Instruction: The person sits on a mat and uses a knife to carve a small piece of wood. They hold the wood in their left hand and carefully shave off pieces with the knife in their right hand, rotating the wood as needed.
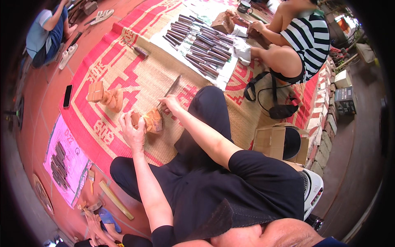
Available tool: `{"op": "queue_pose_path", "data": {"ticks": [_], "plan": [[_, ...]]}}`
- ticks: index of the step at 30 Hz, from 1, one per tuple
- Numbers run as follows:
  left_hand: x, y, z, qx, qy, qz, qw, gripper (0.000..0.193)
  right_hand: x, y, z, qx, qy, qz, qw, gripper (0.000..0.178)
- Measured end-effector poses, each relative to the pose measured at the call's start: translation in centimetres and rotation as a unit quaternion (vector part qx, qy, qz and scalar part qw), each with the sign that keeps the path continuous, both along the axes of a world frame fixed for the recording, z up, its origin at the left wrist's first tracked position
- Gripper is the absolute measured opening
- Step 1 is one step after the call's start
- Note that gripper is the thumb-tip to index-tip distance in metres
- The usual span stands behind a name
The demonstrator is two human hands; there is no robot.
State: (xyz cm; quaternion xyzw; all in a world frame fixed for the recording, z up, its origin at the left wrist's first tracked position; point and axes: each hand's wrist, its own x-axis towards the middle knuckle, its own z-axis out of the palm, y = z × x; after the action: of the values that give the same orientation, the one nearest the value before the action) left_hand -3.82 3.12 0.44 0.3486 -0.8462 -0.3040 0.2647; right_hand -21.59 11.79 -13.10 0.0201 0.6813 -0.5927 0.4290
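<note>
My left hand point(135, 129) is closed around the side of a brown wooden block point(153, 121), fingers curled over its left end. The block rests on the mat between my knees, with a carved or rough outer face. My right hand point(171, 104) grips a thin, dark, pointed blade point(175, 85) just right of the block. Its tip points away from me to the upper right; whether it is a knife or a file I cannot tell. Beyond my left hand stand a squarish wooden block point(96, 91) and a curved carved wooden piece point(112, 101).
Dark brown rods lie in rows on a white sheet point(224, 78) ahead, and more on a pink sheet point(74, 158) at left. A person in a striped shirt point(306, 43) sits far right. A phone point(67, 96), wooden-handled tool point(141, 52), brush point(91, 182) and cardboard box point(267, 142) lie around.
</note>
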Motion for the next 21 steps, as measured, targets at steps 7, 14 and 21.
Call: {"op": "queue_pose_path", "data": {"ticks": [7,14,21], "plan": [[1.0,-0.5,0.2,-0.004,0.001,0.012,1.000,0.038,-12.8,7.5,9.8,-0.105,0.285,-0.078,0.949,0.023],[0.5,-0.5,-0.5,-0.007,0.001,0.011,1.000,0.038,-24.3,23.2,15.5,-0.088,0.322,-0.333,0.882,0.046],[0.0,-0.5,0.5,0.027,-0.017,0.006,0.999,0.037,-28.5,21.2,12.2,0.025,0.296,-0.286,0.911,0.053]]}}
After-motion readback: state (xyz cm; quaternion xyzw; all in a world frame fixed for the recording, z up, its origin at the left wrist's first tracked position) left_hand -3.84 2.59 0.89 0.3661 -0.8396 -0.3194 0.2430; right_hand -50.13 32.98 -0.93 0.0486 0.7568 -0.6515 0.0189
